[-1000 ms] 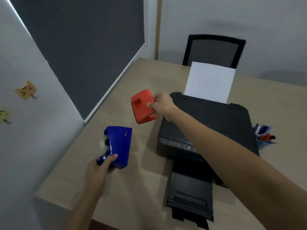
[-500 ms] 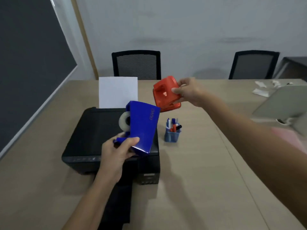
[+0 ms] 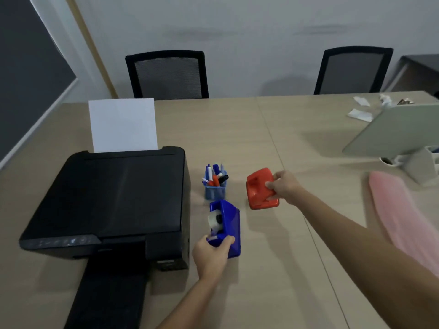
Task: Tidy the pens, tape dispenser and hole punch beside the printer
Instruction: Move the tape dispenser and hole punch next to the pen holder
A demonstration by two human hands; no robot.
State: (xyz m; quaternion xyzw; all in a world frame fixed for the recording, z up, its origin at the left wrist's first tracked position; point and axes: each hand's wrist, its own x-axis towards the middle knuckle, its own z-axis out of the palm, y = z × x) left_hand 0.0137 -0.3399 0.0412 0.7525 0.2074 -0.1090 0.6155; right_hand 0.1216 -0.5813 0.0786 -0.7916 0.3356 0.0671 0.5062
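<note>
A black printer (image 3: 114, 198) with white paper (image 3: 123, 124) standing in its rear feed sits at the left of the wooden table (image 3: 237, 129). Just right of it a small blue pen cup (image 3: 215, 191) holds several pens. My left hand (image 3: 210, 256) grips the near end of the blue tape dispenser (image 3: 229, 224), which is low over or on the table in front of the cup. My right hand (image 3: 283, 186) holds the red hole punch (image 3: 260, 189) by its right side, to the right of the cup, at table level.
Two black mesh chairs (image 3: 168, 74) (image 3: 351, 70) stand at the far table edge. A grey monitor back (image 3: 394, 131) on a stand, a pink cloth (image 3: 403, 219) and crumpled white papers (image 3: 361, 112) occupy the right side. The printer's output tray (image 3: 107, 295) extends toward me.
Both hands carried their objects from the printer's left, over it, to its right. They have come down beside the pen cup. The view swung right.
</note>
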